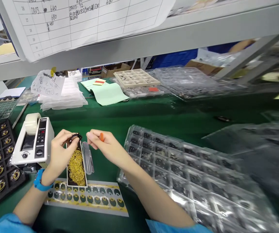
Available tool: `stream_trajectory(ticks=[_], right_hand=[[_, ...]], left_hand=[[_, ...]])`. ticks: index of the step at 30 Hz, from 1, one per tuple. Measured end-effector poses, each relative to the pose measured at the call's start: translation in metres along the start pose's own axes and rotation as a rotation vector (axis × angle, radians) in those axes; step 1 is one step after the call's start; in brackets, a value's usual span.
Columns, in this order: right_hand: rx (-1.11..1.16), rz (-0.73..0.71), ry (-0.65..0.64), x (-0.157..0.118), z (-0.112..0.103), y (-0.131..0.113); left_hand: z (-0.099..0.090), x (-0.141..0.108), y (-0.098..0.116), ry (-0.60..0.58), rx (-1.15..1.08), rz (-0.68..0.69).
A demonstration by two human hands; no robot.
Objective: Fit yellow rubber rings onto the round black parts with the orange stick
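Our left hand point(63, 150) pinches a small dark ring-shaped part point(75, 138) over the white-rimmed box of yellow rings point(76, 168) (partly blocking its far end), our right pinching a slim orange tool point(101, 137).

Small dark part point(75, 138), glossy, pinched in left hand point(62, 150); orange tool point(101, 137), mostly hidden, in right hand point(107, 146).

Green across the table point(73, 119), white on the dispenser point(47, 142), yellow on the bands point(76, 166), near-black on the part point(75, 137), orange on the tool point(101, 137), blue on the watch point(40, 180), rows of circles along the strip point(88, 209).
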State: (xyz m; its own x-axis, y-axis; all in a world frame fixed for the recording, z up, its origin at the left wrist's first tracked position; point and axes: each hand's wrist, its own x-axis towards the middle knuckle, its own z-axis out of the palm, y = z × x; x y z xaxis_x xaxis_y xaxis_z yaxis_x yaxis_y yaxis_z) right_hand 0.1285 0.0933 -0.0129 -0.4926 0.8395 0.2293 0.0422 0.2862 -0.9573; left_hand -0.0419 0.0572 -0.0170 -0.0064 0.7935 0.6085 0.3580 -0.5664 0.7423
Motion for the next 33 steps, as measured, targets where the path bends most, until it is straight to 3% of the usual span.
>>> stream_trajectory(ticks=[5,9,11,14,16,21,26,28,30,33], right_hand=[[0.321,0.151,-0.109,-0.008,0.009,-0.009],[0.336,0.180,-0.136,-0.018,0.016,-0.016],[0.213,0.138,-0.075,-0.021,0.010,-0.015],[0.094,0.092,0.158,-0.022,-0.009,-0.005],[0.100,0.112,0.294,-0.022,-0.023,0.004],[0.122,0.137,0.336,-0.022,-0.036,0.014],[0.100,0.124,0.358,-0.022,-0.036,0.014],[0.083,0.117,0.369,-0.023,-0.039,0.015],[0.069,0.096,0.347,-0.023,-0.043,0.015],[0.052,0.010,0.265,-0.021,-0.043,0.009]], left_hand=[[0.007,-0.012,-0.005,0.095,0.278,0.338],[0.004,-0.038,0.005,0.108,0.455,0.390],[-0.004,-0.062,0.014,0.102,0.355,0.153],[-0.022,-0.106,0.022,0.150,-0.020,-0.442],[-0.036,-0.131,0.018,0.257,-0.118,-0.655],[-0.069,-0.149,-0.007,0.565,-0.126,-0.809],[-0.076,-0.136,-0.008,0.679,-0.005,-0.713],[-0.078,-0.129,0.004,0.668,0.080,-0.614],[-0.081,-0.121,0.018,0.582,0.145,-0.529],[-0.090,-0.104,0.032,0.261,0.286,-0.464]])
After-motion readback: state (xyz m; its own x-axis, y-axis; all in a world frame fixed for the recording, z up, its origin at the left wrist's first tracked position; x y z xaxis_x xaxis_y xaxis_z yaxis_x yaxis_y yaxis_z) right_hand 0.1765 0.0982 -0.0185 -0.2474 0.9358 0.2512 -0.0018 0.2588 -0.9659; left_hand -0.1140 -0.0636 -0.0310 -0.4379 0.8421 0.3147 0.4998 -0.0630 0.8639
